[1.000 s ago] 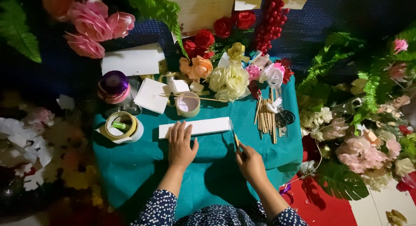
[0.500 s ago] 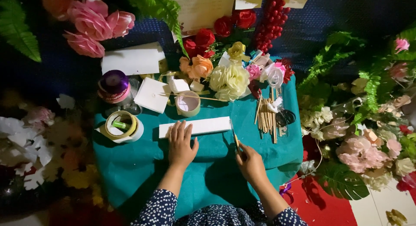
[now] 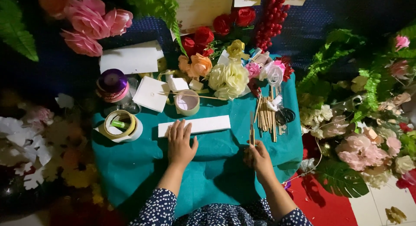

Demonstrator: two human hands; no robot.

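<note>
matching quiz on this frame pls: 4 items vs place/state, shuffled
Items:
1. left hand
2. right hand
3. white foam strip
4. purple ribbon spool

Places/states:
A. at the cloth's far left, near a white sheet
B. grip closed on a thin craft knife
C. lying flat on the teal cloth
D. resting flat on the strip's left end

Pairs: 1-D, 2-B, 3-C, 4-A

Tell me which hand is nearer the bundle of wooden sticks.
Right. The right hand sits just below the wooden sticks, holding a cutter; the left hand rests on the white foam strip, farther left.
</note>
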